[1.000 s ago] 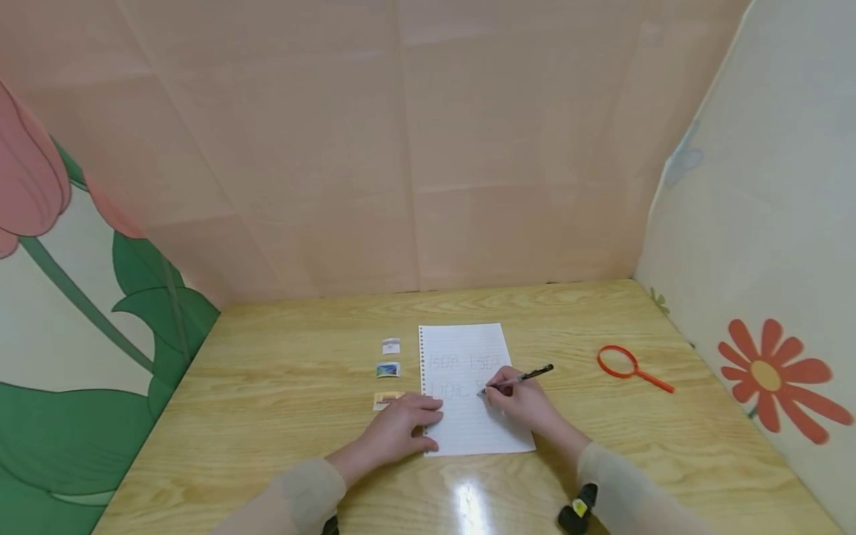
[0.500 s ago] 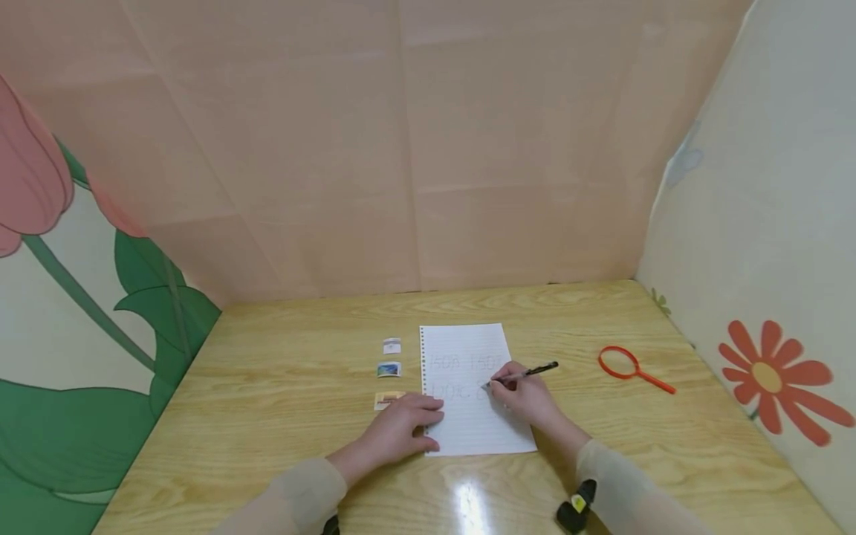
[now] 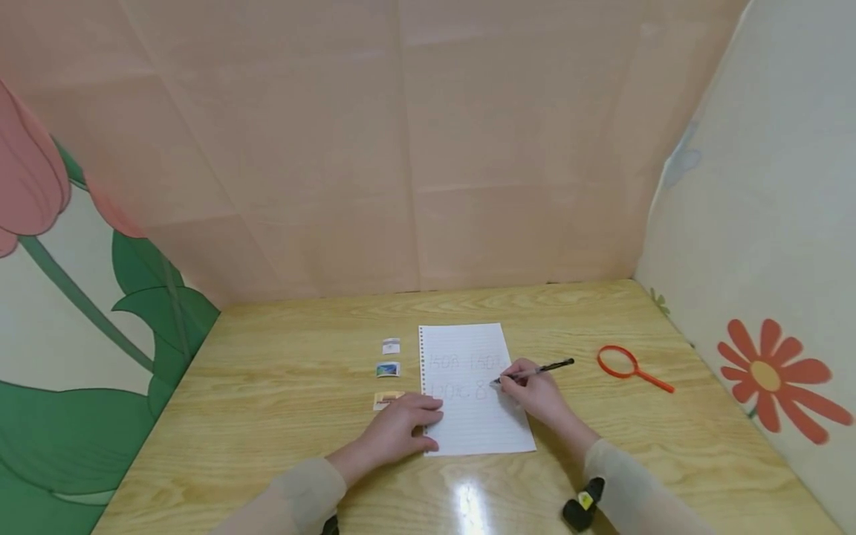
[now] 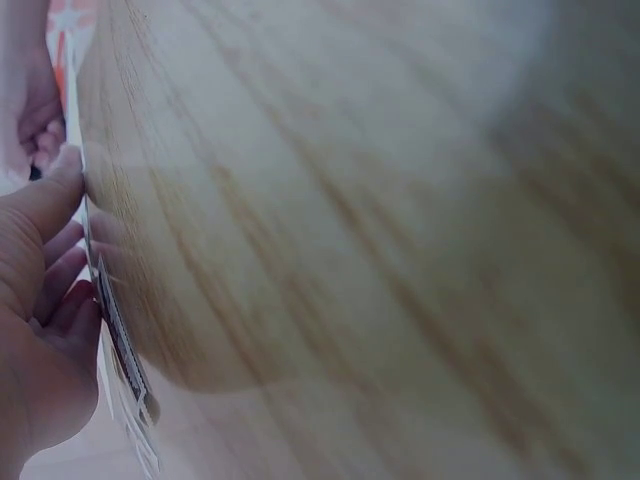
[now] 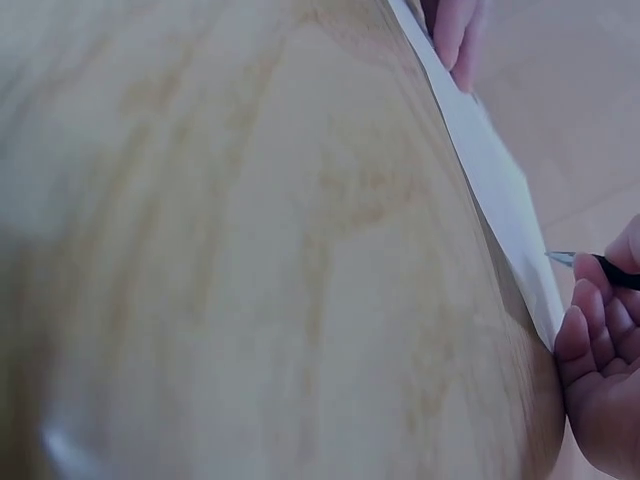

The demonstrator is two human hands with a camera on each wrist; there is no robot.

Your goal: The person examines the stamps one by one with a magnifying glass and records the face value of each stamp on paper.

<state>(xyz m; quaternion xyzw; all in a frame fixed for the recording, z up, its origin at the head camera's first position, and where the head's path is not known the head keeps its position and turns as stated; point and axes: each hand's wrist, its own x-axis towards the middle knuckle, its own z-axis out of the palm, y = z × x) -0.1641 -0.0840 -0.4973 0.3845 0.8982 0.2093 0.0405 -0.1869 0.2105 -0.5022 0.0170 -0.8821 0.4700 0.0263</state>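
A lined sheet of paper point(image 3: 468, 431) with punched holes down its left edge lies on the wooden table, with faint handwriting in two rows. My right hand point(image 3: 535, 392) pinches a black pen point(image 3: 551, 366), its tip at the second row just right of an "8". In the right wrist view the pen's metal tip point(image 5: 562, 257) pokes out past the fingers, close over the sheet. My left hand point(image 3: 401, 427) rests with relaxed fingers on the paper's lower left edge. It partly covers a yellowish stamp-like picture point(image 3: 386, 400) beside the sheet.
Two more small stamp-like pictures, one blue point(image 3: 388, 369) and one pale point(image 3: 391, 345), lie left of the paper. A red magnifying glass point(image 3: 635, 367) lies to the right. A pink backdrop point(image 3: 414, 148) closes off the table's far edge.
My right hand has shifted slightly to the right with the pen, and an "8" now shows in the second row. The left hand stays in place.
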